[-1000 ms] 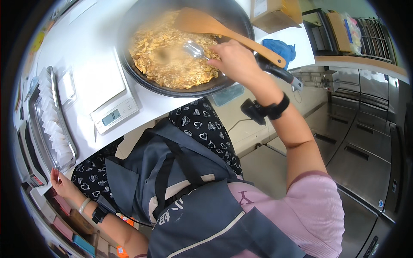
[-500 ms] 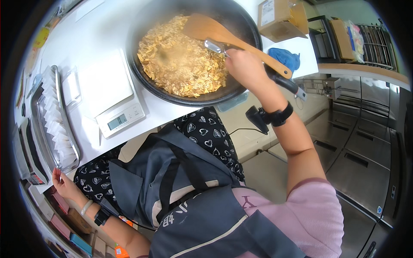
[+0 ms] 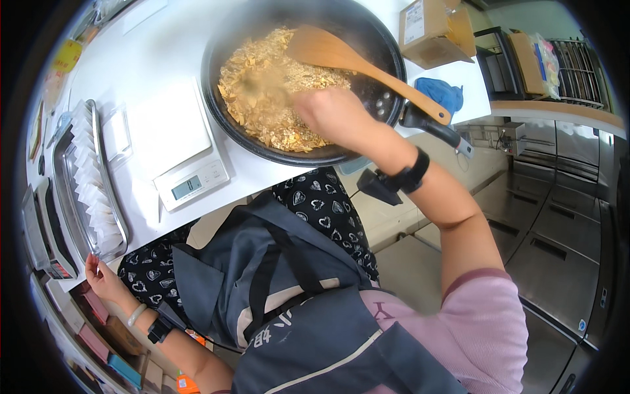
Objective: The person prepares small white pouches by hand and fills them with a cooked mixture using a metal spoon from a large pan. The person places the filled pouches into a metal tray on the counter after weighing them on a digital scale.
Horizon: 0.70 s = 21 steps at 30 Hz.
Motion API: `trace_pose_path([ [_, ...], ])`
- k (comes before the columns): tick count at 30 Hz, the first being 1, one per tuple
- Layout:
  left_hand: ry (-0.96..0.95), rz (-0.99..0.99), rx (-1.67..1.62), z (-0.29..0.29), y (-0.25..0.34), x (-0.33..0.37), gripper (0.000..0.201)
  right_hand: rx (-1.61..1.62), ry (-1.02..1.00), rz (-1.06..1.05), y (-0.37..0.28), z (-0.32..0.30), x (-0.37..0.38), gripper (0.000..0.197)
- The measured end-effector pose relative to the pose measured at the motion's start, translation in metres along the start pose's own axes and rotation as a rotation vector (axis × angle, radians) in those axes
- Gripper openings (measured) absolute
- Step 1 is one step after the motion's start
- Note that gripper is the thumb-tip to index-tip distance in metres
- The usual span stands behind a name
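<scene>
My right hand (image 3: 335, 115) is closed low over the loose, flaky yellow-brown mix (image 3: 262, 85) in a big black pan (image 3: 226, 125). A small metal scoop showed in this hand a moment earlier; the hand now covers it. A wooden spatula (image 3: 338, 52) rests across the pan, its blade on the mix and its handle over the right rim. At the near end of a metal tray (image 3: 113, 177), my left hand (image 3: 105, 282) has its fingertips drawn together; whatever they pinch is too small to make out. White paper pouches (image 3: 92, 177) stand in a row in the tray.
A white digital scale (image 3: 190, 184) sits between tray and pan. The pan's black handle (image 3: 433, 125) juts right, near a blue cloth (image 3: 440, 92) and an open cardboard box (image 3: 436, 33). Steel cabinets (image 3: 558, 217) stand to the right.
My right hand has moved left and slightly down, deeper over the mix, and the metal scoop has gone out of sight. The left hand stays by the tray. The whole view has shifted slightly.
</scene>
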<state>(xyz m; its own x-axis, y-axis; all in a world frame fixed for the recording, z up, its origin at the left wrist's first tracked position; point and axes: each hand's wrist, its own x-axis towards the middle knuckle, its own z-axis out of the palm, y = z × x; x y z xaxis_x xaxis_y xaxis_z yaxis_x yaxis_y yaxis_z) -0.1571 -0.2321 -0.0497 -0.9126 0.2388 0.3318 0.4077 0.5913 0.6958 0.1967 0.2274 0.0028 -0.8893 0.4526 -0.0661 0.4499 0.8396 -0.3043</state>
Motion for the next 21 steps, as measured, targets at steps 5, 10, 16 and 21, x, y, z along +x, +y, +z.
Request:
trace_pose_path([
  [5,-0.001,0.014,0.001,-0.003,0.0,0.0,0.029,-0.125,0.022,-0.121,-0.003,-0.02,-0.042,0.021],
  [10,0.023,0.018,-0.002,-0.004,0.014,-0.003,0.029,-0.165,0.107,-0.05,0.014,-0.037,-0.069,0.022],
  [16,0.05,0.054,0.002,0.006,0.044,-0.017,0.029,-0.138,0.255,0.171,0.034,-0.018,-0.048,0.015],
  [21,0.016,0.151,-0.036,0.029,0.075,-0.041,0.025,-0.215,0.132,0.248,0.034,0.003,-0.031,0.017],
])
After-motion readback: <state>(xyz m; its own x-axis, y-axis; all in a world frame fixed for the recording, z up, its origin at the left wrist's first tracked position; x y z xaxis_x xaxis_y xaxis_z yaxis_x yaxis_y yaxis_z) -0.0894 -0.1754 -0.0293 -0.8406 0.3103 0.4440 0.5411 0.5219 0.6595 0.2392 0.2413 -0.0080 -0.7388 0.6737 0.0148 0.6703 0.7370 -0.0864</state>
